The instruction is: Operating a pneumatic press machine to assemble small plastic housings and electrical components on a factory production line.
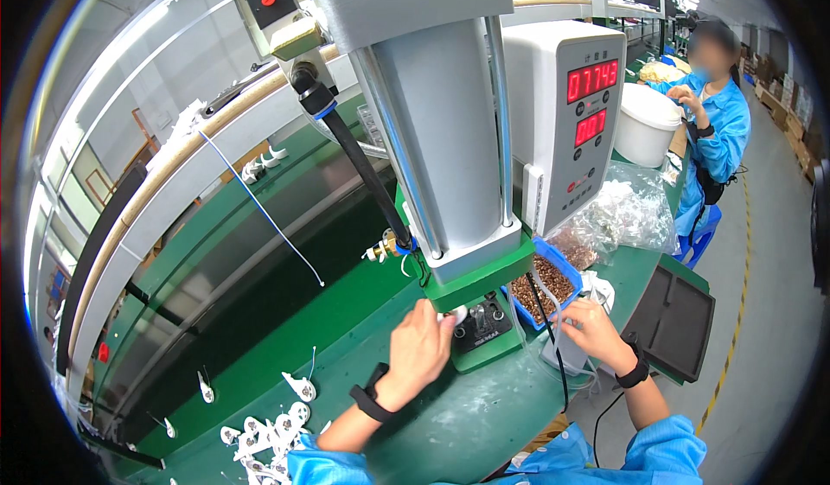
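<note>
The person's left hand [419, 345] is curled narrow, its thumb against a small rounded white plastic part [456, 315]; whether the fingers grip it cannot be told. The right hand [596, 336] is bent, fingertips drawn close together, at the near right edge of a blue rectangular plastic tray [566, 269] of small copper-coloured pieces [538, 293]; anything pinched there is too small to tell. The white part lies between the hands, nearer the left, at the black fixture [482, 326] beneath a grey cylindrical press [441, 139]. More white parts [264, 437] lie near left on the green worktable [450, 433]. Far right, a co-worker in blue [722, 126] stands beside a white bucket [644, 130].
</note>
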The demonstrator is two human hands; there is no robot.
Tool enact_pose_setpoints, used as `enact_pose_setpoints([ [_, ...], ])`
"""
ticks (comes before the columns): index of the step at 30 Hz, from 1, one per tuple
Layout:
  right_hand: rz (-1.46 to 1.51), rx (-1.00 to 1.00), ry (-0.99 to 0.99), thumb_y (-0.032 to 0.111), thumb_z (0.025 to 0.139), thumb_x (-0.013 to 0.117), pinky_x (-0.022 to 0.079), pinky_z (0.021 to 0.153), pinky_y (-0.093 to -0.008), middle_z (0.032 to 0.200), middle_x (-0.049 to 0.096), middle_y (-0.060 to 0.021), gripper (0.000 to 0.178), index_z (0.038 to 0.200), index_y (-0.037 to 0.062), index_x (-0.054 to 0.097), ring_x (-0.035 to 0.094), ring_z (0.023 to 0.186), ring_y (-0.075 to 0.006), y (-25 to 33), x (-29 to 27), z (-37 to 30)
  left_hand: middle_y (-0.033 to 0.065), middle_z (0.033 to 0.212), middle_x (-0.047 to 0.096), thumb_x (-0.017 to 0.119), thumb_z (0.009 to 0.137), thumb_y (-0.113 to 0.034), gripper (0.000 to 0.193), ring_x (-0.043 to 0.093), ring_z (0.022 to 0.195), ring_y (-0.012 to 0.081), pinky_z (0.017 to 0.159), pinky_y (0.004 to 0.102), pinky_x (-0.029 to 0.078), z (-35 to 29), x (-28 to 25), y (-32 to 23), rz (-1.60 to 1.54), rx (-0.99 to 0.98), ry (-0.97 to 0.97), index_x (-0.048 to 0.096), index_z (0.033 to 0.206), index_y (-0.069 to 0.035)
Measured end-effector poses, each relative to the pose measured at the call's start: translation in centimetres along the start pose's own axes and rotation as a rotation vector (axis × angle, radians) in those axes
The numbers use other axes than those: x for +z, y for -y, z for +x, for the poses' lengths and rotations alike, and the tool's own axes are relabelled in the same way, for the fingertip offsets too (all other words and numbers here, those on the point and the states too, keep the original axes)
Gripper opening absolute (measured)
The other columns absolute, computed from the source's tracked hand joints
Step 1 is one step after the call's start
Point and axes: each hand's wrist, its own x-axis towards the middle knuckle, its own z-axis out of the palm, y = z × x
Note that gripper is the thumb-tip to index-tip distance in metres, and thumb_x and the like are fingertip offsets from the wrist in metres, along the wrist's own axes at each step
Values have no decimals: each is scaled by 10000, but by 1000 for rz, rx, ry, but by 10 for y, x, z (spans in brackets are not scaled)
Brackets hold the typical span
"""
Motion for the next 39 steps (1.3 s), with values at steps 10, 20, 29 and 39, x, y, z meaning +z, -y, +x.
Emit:
enact_pose_setpoints([
  [10, 11, 55, -63, 37, 712, 641, 422, 567, -319, 670, 579, -89, 71, 782, 29, 641, 543, 624, -216, -13, -3, -21, 190, 899, 603, 636, 786, -331, 505, 579, 822, 382, 669, 433, 471, 8, 29, -12, -88, -79, -9, 475, 1143, -13],
  [20, 235, 88, -321, -5, 711, 654, 418, 558, -269, 696, 570, -70, 122, 829, 24, 642, 523, 608, -167, -5, 38, -17, 154, 769, 635, 689, 720, -413, 462, 619, 693, 338, 551, 395, 482, 20, 23, -11, -114, -110, 44, 599, 987, -46],
  [29, 319, 204, -358, 13, 744, 653, 404, 549, -236, 707, 565, -44, 100, 843, 16, 644, 498, 603, -102, -15, 43, -22, 124, 747, 583, 719, 735, -278, 428, 550, 605, 245, 557, 330, 424, -12, 22, -13, -258, -326, -91, 529, 998, 0],
  [39, 644, 161, -259, 20, 787, 618, 452, 663, -242, 817, 623, -64, 116, 891, -24, 645, 578, 736, -117, 4, 13, 19, 140, 818, 617, 599, 841, -159, 264, 583, 685, 213, 627, 309, 448, -14, 27, -1, -435, -290, -26, 530, 1024, 18],
])
